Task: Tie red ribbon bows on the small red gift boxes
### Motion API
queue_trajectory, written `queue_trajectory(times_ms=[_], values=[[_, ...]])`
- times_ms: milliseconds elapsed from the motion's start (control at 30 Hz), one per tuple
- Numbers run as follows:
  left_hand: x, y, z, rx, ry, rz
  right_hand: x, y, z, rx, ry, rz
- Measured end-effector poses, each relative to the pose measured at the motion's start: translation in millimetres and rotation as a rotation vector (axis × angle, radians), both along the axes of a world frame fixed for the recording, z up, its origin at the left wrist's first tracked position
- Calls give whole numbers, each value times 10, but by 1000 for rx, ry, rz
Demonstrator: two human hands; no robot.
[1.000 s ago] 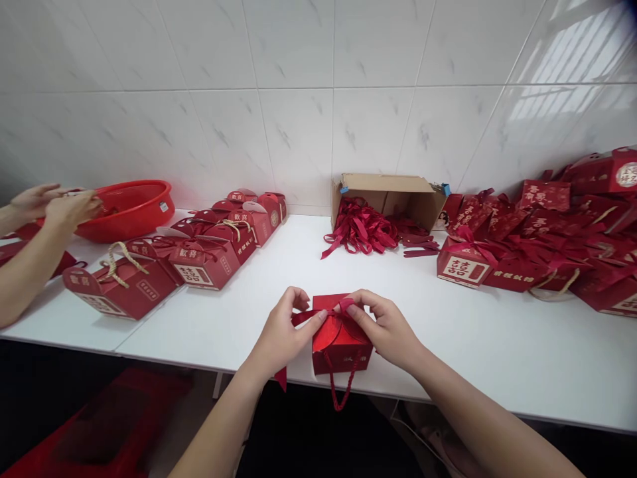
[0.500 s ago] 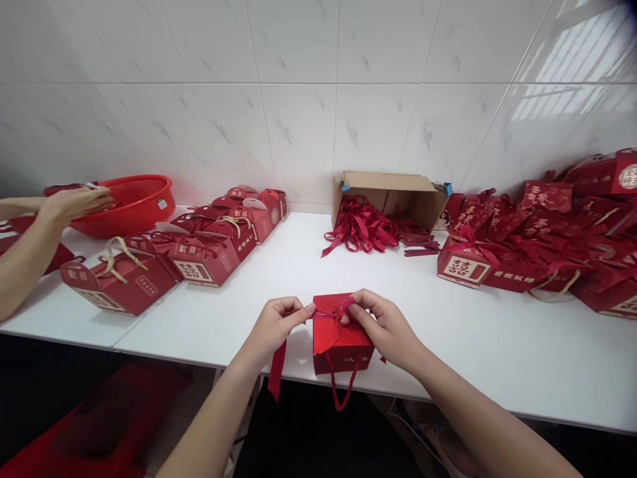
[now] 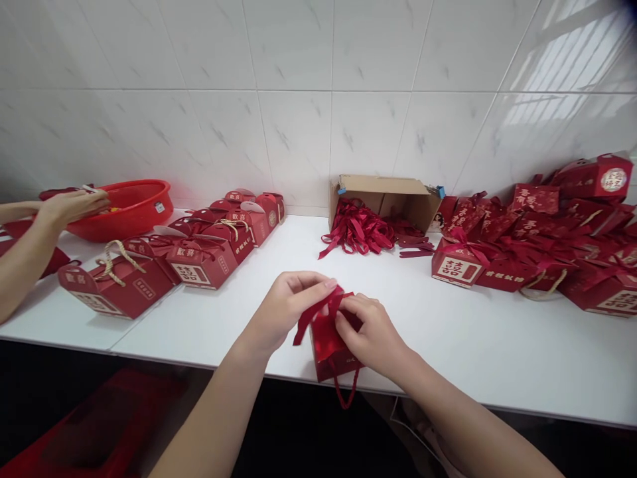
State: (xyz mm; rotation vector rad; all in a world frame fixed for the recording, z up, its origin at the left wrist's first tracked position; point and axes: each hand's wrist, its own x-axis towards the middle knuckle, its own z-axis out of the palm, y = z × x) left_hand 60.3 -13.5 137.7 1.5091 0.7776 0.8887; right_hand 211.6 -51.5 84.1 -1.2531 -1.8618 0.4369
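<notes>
A small red gift box (image 3: 331, 342) sits at the table's front edge before me, its red rope handle (image 3: 346, 398) hanging over the edge. Above its top, my left hand (image 3: 293, 302) pinches a dark red ribbon (image 3: 311, 317), whose loose end dangles to the left. My right hand (image 3: 365, 325) is closed at the ribbon on top of the box, fingers bent against it. Exactly how the ribbon is looped between the fingers is partly hidden by both hands.
Several red gift boxes (image 3: 209, 255) stand in rows to the left, near a red basin (image 3: 142, 199) where another person's hand (image 3: 74, 206) reaches. A cardboard box (image 3: 413, 206) spills red ribbons (image 3: 358, 229) at the back. Ribboned boxes (image 3: 460, 259) are piled on the right.
My left hand has moved right and up from the box's left side, bringing the ribbon end over the top. My right hand has shifted slightly left and down.
</notes>
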Motion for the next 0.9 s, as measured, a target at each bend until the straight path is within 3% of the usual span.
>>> queue_trajectory(times_ms=[100,200,433,600,767,900], values=[[126,93,84,77,9,17,39,-27,10,9,6,46],[160,168,87,126,35,-51,48,-16,-12,-10,86,27],[-99,68,-220,226,249,-17,89,-2,-60,-111,270,72],[-114,-39,-430,276,251,166,80,-17,-81,-151,368,53],[-64,-73,-503,292,196,183,23,-1,-133,-182,616,8],[-52,-116,-531,341,217,213,0,-6,-144,-116,554,-14]])
